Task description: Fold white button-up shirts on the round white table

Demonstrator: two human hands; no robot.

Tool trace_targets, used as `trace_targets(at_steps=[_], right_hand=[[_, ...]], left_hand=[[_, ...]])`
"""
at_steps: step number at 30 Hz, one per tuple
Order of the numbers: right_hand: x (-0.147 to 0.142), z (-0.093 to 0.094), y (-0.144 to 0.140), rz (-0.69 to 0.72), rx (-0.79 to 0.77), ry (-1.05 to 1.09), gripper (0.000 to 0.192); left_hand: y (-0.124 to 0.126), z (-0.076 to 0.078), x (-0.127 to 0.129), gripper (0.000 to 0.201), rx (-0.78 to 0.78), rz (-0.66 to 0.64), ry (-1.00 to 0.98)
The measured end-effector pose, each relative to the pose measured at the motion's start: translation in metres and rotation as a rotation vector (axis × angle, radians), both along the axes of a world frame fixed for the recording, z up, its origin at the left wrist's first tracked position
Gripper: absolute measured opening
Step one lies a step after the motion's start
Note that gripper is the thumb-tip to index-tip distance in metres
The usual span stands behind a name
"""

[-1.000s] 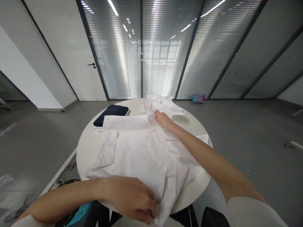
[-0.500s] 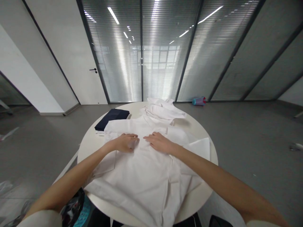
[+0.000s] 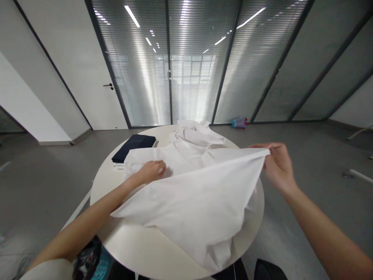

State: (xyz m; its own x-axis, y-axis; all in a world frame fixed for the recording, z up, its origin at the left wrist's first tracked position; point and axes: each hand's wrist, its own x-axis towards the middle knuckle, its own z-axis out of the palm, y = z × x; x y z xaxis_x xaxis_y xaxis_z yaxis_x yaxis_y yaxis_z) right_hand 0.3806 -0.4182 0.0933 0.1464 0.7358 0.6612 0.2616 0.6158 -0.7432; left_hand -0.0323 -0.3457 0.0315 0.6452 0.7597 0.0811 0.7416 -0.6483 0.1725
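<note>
White shirt point(image 3: 198, 194) edge pinched, lifted off desk point(image 3: 140, 249) by right hand point(image 3: 276, 165); left hand point(image 3: 151, 171) laid flat on shirt, grip unclenched.

Two white garments point(image 3: 192, 194), one navy cloth point(image 3: 133, 147).

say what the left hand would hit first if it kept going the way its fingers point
Probably the crumpled white cloth at the table's far side; the left hand points that way across the white shirt, though depth is unclear.

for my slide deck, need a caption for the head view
Right hand lifts white cloth shirt's edge; left hand presses it on round white table.
</note>
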Motion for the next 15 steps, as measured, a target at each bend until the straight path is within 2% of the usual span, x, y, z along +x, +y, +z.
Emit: trace_targets(at_steps=[2,4,7,9,12,15], right_hand=[[0.010,-0.003,-0.014,-0.067,-0.071,0.066,0.019],[0.011,-0.007,-0.031,-0.057,-0.089,0.006,0.020],[0.000,-0.008,-0.051,0.084,-0.035,-0.174,0.030],[-0.010,-0.005,-0.059,0.124,0.002,-0.265,0.032],[-0.023,0.004,-0.060,0.081,0.078,-0.334,0.027],[-0.027,0.014,-0.060,-0.073,0.213,-0.281,0.019]], left_hand=[[-0.002,-0.002,0.015,0.025,-0.067,-0.116,-0.026],[-0.005,-0.012,0.033,0.029,-0.101,-0.211,-0.001],[-0.013,-0.030,0.059,0.031,-0.058,-0.218,0.090],[-0.020,-0.034,0.070,0.027,-0.015,-0.228,0.126],[-0.029,-0.027,0.074,0.020,-0.002,-0.224,0.150],[-0.026,-0.006,0.060,0.024,0.001,-0.048,-0.009]])
